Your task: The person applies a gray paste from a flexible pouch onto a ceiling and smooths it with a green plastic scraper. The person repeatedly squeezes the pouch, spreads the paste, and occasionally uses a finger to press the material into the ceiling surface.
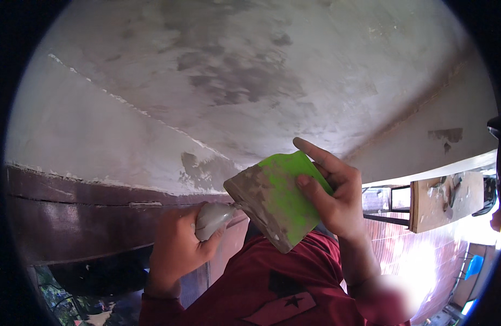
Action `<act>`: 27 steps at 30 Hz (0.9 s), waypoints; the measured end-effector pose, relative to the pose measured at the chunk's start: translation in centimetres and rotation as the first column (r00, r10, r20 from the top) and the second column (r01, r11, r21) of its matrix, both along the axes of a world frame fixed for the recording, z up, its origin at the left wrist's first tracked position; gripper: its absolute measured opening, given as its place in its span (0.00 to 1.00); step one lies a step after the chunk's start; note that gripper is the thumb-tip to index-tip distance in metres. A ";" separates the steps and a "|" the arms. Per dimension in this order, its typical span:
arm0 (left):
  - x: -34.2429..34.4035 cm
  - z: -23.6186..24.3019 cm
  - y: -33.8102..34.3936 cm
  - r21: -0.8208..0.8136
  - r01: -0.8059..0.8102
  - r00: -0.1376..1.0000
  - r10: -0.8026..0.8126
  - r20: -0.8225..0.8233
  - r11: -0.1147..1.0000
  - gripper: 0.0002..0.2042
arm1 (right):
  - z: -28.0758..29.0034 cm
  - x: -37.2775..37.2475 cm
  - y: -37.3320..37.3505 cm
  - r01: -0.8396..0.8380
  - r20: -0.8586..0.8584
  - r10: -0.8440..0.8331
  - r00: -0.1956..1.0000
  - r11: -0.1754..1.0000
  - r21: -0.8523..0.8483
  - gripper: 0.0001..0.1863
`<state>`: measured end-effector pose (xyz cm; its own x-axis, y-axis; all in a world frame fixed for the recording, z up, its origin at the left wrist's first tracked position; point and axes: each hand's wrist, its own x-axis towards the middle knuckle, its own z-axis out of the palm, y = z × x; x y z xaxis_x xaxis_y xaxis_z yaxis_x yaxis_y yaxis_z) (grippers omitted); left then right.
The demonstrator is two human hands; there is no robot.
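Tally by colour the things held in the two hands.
Green: 1, the flat spreader smeared with grey-brown material, in the right hand
Grey: 1, the rounded tool, in the left hand
Total: 2

Wooden board with greyish smears

From here I see pale plaster with dark patches, a brown band at left, and strong light at right.
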<state>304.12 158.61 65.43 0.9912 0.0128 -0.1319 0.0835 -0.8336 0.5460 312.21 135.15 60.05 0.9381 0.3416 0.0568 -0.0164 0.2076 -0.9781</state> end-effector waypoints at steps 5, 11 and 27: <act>0.3 -0.1 1.0 0.078 0.022 0.967 -0.041 0.253 0.997 0.11 | -0.6 0.1 0.7 -0.049 -0.062 0.051 0.997 0.998 0.026 0.25; 0.0 -0.3 2.9 -0.113 0.025 0.963 0.006 0.269 0.993 0.11 | -1.2 0.3 2.3 -0.031 -0.146 0.041 0.989 0.997 0.069 0.25; 0.5 1.8 5.8 -0.466 0.057 0.994 -0.007 0.109 0.883 0.10 | 2.9 1.3 7.0 0.061 -0.091 -0.056 0.994 0.997 0.050 0.26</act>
<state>304.61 164.38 67.19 0.9983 -0.0573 -0.0142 -0.0151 -0.4803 0.8770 313.53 142.11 62.96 0.9586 0.2845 -0.0116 -0.0893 0.2617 -0.9610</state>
